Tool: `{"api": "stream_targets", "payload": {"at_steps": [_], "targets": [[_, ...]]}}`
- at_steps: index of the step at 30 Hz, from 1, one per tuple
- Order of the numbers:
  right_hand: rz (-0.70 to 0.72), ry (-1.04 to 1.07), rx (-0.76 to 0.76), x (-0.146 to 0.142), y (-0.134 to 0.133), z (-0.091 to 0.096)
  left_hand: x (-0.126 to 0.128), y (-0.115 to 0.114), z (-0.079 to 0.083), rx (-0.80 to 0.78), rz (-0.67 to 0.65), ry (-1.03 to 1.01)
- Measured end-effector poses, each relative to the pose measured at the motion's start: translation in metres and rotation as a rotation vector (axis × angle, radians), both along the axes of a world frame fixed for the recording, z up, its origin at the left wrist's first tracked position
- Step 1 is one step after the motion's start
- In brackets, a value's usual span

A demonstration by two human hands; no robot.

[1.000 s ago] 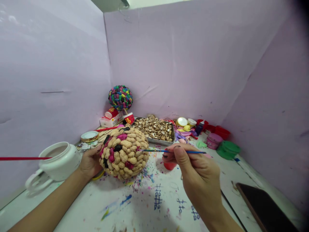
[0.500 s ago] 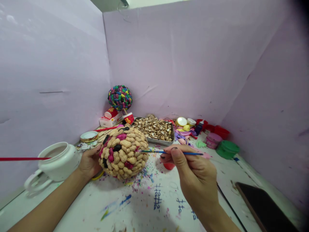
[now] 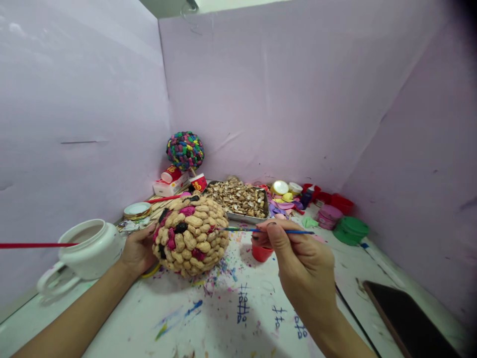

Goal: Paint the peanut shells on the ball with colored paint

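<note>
My left hand (image 3: 139, 250) grips the left side of a ball covered in peanut shells (image 3: 201, 241). Most shells are bare tan; several are painted magenta or black. In my right hand (image 3: 294, 248) a thin blue paintbrush (image 3: 276, 231) is pinched between thumb and fingers. Its tip points left and meets the ball's right half, by a shell with a little magenta on it. Behind my right fingertips stands a small red cup (image 3: 262, 252), partly covered by them. The far side of the ball and most of my left fingers are hidden.
A white mug (image 3: 91, 253) stands at left. Behind the ball lies a metal tray (image 3: 248, 218) of shells. A multicoloured ball (image 3: 185, 150) sits at the back. Green (image 3: 351, 231) and pink tubs (image 3: 329, 217) are at right, with a dark phone-like slab (image 3: 410, 318) in front.
My right hand has lifted slightly, and the brush tip has shifted a little right and up on the ball. More of the red cup shows. The left hand and ball have stayed put.
</note>
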State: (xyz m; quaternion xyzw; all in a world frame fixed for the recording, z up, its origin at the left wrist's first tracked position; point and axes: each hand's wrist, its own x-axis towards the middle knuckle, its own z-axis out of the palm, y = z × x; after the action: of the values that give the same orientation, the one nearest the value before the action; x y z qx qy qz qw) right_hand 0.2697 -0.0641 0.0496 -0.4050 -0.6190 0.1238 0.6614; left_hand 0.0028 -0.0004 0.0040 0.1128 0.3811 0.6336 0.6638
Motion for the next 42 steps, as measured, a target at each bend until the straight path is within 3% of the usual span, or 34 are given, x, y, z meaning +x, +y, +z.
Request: {"api": "stream_targets", "payload": {"at_steps": [9, 15, 22, 42], "targets": [[0.032, 0.003, 0.053, -0.0037, -0.0051, 0.0075, 0.0013, 0.0002, 0.0011, 0.021, -0.008, 0.025], [-0.025, -0.044, 0.05, -0.0017, -0.0028, 0.0049, -0.0015, 0.001, -0.0015, 0.026, -0.007, 0.019], [0.003, -0.044, 0.095, -0.0039, -0.0054, 0.0048, -0.0053, 0.0041, -0.0079, 0.028, -0.006, 0.025], [-0.041, -0.084, 0.143, -0.0046, -0.0054, 0.0031, -0.0032, 0.0021, -0.0049, 0.02, -0.023, 0.048]]}}
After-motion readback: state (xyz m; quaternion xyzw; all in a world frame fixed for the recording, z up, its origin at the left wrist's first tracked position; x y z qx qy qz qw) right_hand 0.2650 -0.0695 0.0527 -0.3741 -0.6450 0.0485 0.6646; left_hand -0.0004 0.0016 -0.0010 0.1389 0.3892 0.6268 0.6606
